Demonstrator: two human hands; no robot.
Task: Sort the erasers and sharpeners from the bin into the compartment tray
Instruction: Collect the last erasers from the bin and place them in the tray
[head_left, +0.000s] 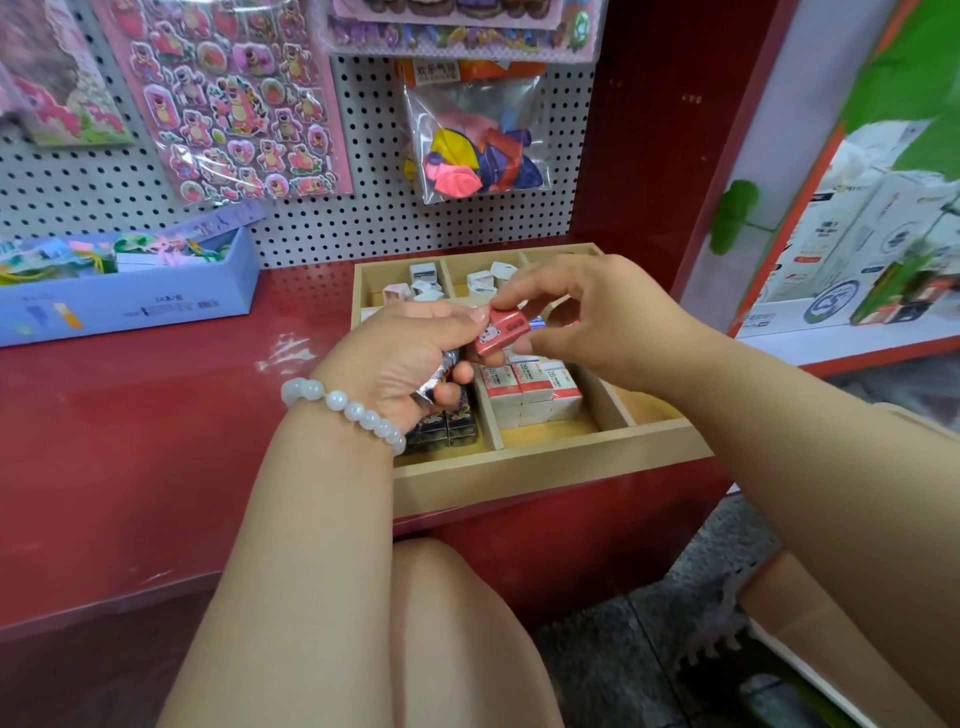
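A wooden compartment tray (545, 462) sits on the red shelf. Above its middle, my right hand (587, 317) pinches a pink eraser (503, 332) with a cartoon figure, and my left thumb touches its near end. My left hand (410, 358) also grips a silver-wrapped item (436, 376) in its curled fingers. White erasers with red labels (530, 387) fill the middle front compartment. Dark boxed erasers (447, 428) stand in the left front one. Small white sharpeners (423, 283) lie in the back compartments.
A blue box of trinkets (130, 296) stands at the shelf's left. Sticker sheets (234, 98) and a bag of balloons (475, 145) hang on the pegboard behind. A cardboard box (810, 618) sits low at the right. My knee (441, 597) is under the shelf edge.
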